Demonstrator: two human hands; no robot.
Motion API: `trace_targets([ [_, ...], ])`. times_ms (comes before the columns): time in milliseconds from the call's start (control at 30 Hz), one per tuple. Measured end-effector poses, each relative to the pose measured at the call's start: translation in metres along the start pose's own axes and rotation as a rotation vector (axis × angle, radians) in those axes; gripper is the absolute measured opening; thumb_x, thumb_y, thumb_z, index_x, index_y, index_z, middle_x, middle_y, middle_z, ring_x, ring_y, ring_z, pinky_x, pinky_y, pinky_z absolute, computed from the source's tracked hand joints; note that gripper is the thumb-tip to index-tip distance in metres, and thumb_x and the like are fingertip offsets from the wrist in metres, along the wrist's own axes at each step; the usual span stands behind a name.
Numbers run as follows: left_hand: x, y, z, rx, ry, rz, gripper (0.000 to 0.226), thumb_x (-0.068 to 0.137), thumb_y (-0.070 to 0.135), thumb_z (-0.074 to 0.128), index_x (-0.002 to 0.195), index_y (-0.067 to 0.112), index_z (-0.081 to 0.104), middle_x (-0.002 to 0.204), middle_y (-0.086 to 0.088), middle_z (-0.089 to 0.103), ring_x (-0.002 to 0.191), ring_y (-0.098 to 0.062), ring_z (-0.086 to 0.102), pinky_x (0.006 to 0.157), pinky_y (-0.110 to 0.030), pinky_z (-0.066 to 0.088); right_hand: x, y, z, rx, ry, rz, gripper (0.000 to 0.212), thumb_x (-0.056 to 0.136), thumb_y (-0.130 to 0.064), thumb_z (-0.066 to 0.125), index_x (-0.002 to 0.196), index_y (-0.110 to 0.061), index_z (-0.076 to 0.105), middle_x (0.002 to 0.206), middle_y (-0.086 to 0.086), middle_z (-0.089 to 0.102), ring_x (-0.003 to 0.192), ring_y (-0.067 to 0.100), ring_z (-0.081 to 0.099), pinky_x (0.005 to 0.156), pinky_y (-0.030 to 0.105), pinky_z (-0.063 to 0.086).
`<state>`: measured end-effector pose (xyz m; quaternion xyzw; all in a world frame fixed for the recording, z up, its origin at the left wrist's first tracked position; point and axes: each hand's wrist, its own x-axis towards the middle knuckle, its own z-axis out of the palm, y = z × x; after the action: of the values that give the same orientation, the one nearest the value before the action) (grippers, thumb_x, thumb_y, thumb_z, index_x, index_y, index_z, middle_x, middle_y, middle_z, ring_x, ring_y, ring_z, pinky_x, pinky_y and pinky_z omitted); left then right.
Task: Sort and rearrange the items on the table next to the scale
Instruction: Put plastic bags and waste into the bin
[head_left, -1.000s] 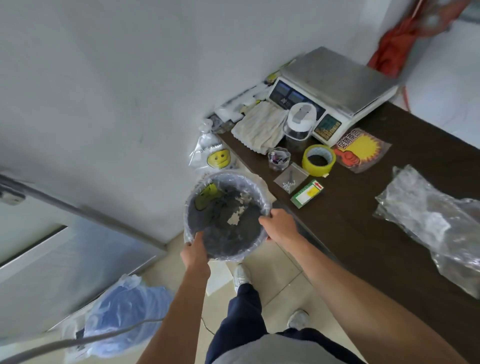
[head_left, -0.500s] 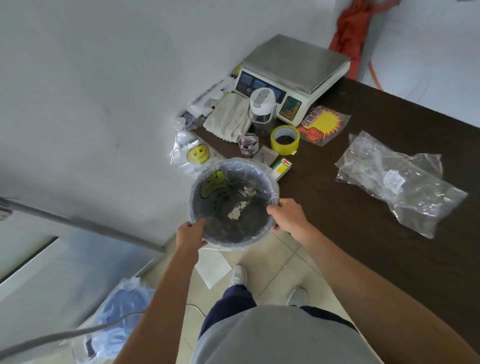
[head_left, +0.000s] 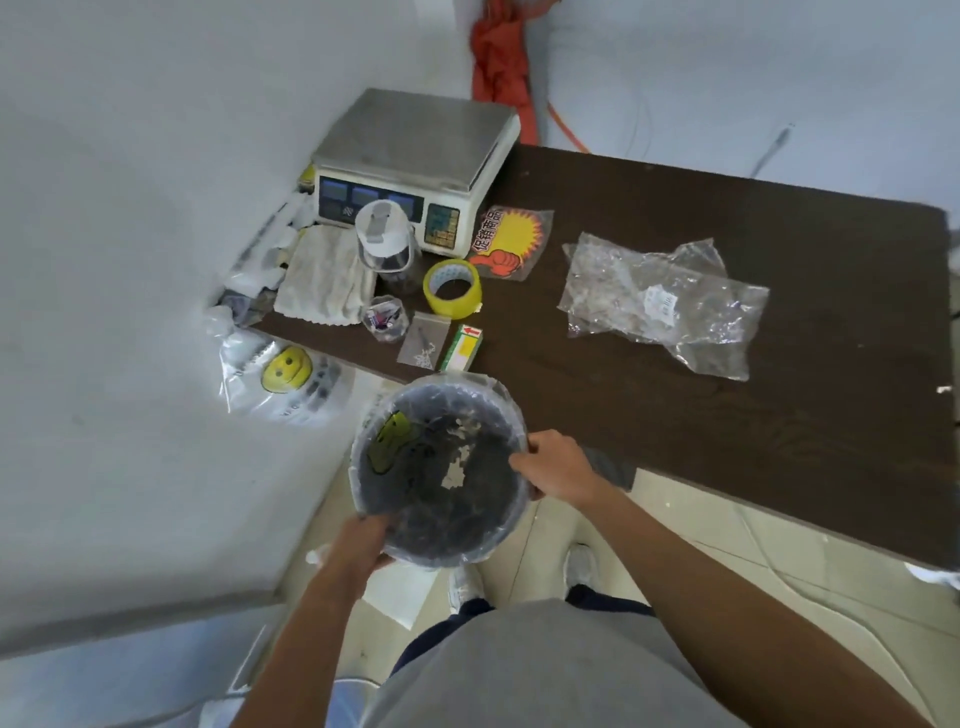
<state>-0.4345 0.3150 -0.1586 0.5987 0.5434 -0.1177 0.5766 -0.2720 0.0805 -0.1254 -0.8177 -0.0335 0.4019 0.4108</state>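
Note:
I hold a round dark bin (head_left: 441, 519) lined with a clear plastic bag, in the air off the table's near left corner. My left hand (head_left: 358, 540) grips its near rim and my right hand (head_left: 553, 470) grips its right rim. Paper scraps and a yellow-green wrapper lie inside. On the dark table (head_left: 727, 364) a white scale (head_left: 410, 166) stands at the far left. In front of it are a lidded jar (head_left: 387, 244), a folded cloth (head_left: 324, 275), a yellow tape roll (head_left: 451, 287), a small cup (head_left: 385, 318), a zip bag (head_left: 423, 340) and a green-yellow box (head_left: 462, 349).
A red-and-yellow promo sign (head_left: 511, 241) lies right of the scale. Crumpled clear plastic bags (head_left: 660, 301) sit mid-table. A smiley-face bag (head_left: 283, 374) hangs off the table's left end by the white wall. An orange cloth (head_left: 501, 67) hangs behind the table. My feet stand on tiled floor.
The view has swung right and back, showing more of the table. The bin has shifted slightly toward me and right, still held by both hands.

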Motion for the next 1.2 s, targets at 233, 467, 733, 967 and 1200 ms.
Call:
trace_targets([
  [233, 0.028, 0.009, -0.003, 0.120, -0.165, -0.049, 0.040, 0.084, 0.011, 0.071, 0.122, 0.004, 0.063, 0.117, -0.022, 0.069, 0.094, -0.037, 0.074, 0.066, -0.041, 0.063, -0.011, 0.020, 0.004, 0.002, 0.048, 0.106, 0.014, 0.088, -0.021, 0.063, 0.076, -0.014, 0.066, 0.073, 0.004, 0.073, 0.066, 0.021, 0.074, 0.063, 0.031, 0.062],
  [467, 0.027, 0.019, 0.018, 0.289, -0.286, -0.030, 0.029, 0.086, 0.006, 0.060, 0.114, 0.001, 0.066, 0.107, -0.019, 0.070, 0.089, -0.033, 0.072, 0.056, -0.032, 0.060, -0.034, 0.049, 0.019, 0.079, 0.196, 0.234, 0.019, 0.087, -0.025, 0.064, 0.091, -0.008, 0.073, 0.084, 0.007, 0.075, 0.072, 0.022, 0.073, 0.069, 0.037, 0.063],
  [733, 0.018, 0.020, 0.045, 0.319, -0.388, -0.054, 0.033, 0.086, -0.003, 0.054, 0.118, -0.003, 0.063, 0.106, -0.022, 0.072, 0.080, -0.034, 0.075, 0.058, -0.034, 0.061, -0.061, 0.076, 0.020, 0.081, 0.330, 0.319, 0.020, 0.093, -0.029, 0.060, 0.088, -0.013, 0.069, 0.083, 0.005, 0.071, 0.070, 0.023, 0.071, 0.071, 0.032, 0.061],
  [967, -0.005, 0.016, 0.067, 0.332, -0.368, -0.058, 0.028, 0.089, -0.006, 0.053, 0.116, -0.002, 0.060, 0.104, -0.022, 0.071, 0.080, -0.034, 0.075, 0.060, -0.036, 0.063, -0.067, 0.095, -0.003, 0.042, 0.334, 0.325, 0.021, 0.094, -0.033, 0.061, 0.092, -0.013, 0.065, 0.089, 0.005, 0.071, 0.074, 0.022, 0.072, 0.077, 0.038, 0.062],
  [1200, -0.027, 0.011, 0.083, 0.371, -0.340, -0.023, 0.012, 0.091, -0.003, 0.056, 0.099, 0.004, 0.062, 0.105, -0.020, 0.069, 0.087, -0.035, 0.073, 0.064, -0.036, 0.064, -0.058, 0.098, -0.045, -0.034, 0.328, 0.282, 0.029, 0.091, -0.040, 0.066, 0.093, -0.012, 0.058, 0.091, 0.011, 0.070, 0.077, 0.026, 0.070, 0.075, 0.043, 0.061],
])
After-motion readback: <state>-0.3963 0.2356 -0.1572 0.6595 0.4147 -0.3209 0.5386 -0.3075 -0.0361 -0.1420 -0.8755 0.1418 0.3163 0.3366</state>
